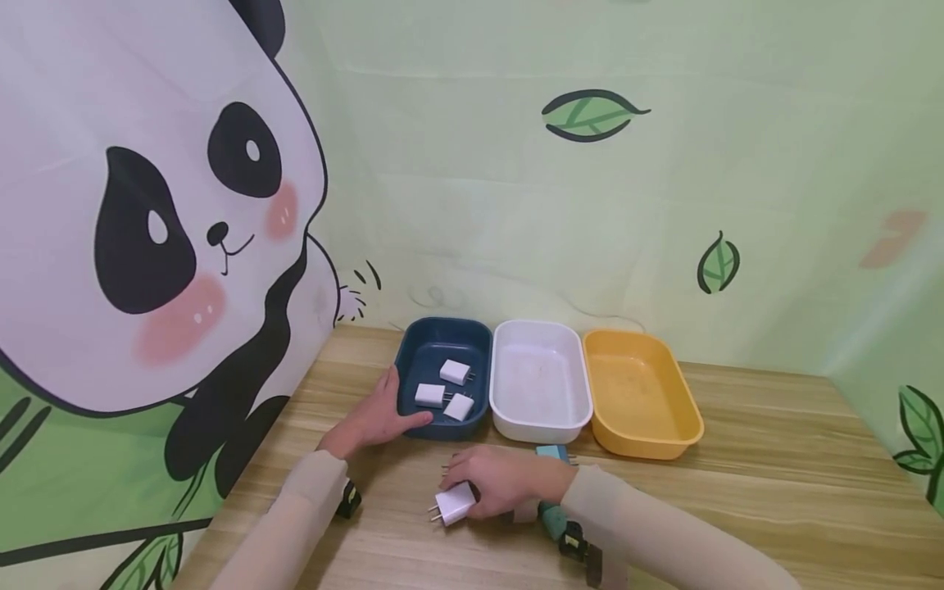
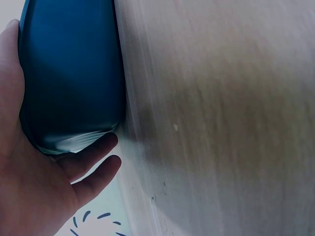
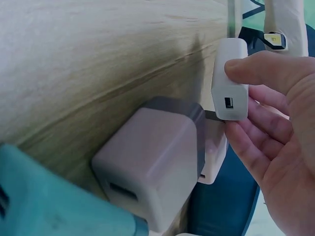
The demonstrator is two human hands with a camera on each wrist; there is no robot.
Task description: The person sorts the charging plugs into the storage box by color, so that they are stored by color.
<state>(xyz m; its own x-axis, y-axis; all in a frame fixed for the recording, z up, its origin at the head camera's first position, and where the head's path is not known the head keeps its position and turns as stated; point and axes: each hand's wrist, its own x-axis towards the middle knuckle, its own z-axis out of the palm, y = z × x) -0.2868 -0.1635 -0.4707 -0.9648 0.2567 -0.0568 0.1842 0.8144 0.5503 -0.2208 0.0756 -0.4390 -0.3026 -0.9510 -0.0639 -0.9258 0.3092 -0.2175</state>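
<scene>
In the head view, my left hand (image 1: 378,416) lies along the left side and front corner of a dark blue tray (image 1: 446,429), fingers fairly straight and spread. The left wrist view shows this hand (image 2: 34,189) against the tray's outer wall (image 2: 74,73). Three white charger plugs (image 1: 455,372) lie inside the tray. My right hand (image 1: 509,479), in front of it, pinches a white charger plug (image 1: 455,501) between thumb and fingers, prongs pointing left. From the right wrist, its USB port shows; another white plug (image 3: 213,155) is partly hidden behind this charger (image 3: 231,93).
A white tray (image 1: 541,431) and a yellow tray (image 1: 645,447) stand right of the blue one. Near the right hand are a blue charger (image 1: 551,451), a dark green piece (image 1: 552,520) and a pale charger with a grey end (image 3: 147,157). A printed cloth wall stands behind the table.
</scene>
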